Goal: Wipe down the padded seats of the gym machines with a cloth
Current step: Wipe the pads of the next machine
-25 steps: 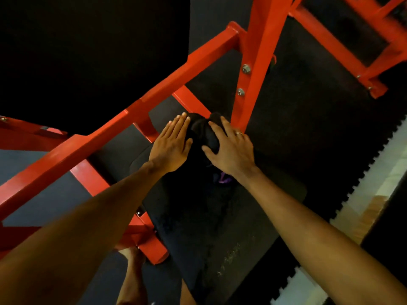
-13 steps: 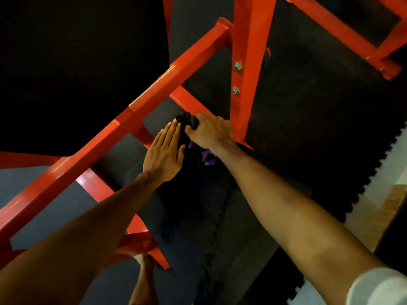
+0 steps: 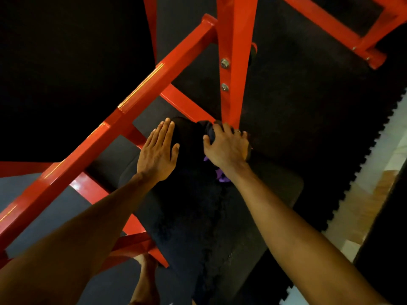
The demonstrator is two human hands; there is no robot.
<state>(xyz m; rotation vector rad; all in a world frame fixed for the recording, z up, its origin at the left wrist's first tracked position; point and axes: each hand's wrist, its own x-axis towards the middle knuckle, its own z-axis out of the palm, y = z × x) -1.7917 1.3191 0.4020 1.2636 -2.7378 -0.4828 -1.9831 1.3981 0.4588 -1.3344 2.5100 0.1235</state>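
Presses the left hand [image 3: 157, 150] flat on the far end of the seat [image 3: 275, 190], fingers straight and close together, thumb out to the side, holding nothing. Grips the cloth [image 3: 208, 129] with the right hand [image 3: 226, 146], fingers curled over a dark bunched wad, thumb hooked round its near side. Wears a ring [image 3: 239, 130] on one finger of that hand.

Holds the cloth down on the seat's far end, right at the foot of the red post [image 3: 233, 40] and just right of the left fingertips, with a purple fold [image 3: 221, 176] poking out under the right wrist. Cannot tell where dark cloth ends and black padding begins between the two hands.

Looks down past a red beam [image 3: 154, 84] slanting from lower left up to the post, above and to the left of the seat. Shows two bolts [image 3: 224, 62] on the post's left face, one above the other. Takes in a second red frame [image 3: 343, 27] at the top right, well apart from the hands, standing on a dark rubber mat [image 3: 319, 95] with a toothed edge [image 3: 363, 164] against paler flooring on the right. Catches a foot [image 3: 145, 274] at the bottom edge, left of the seat, too dim for more.
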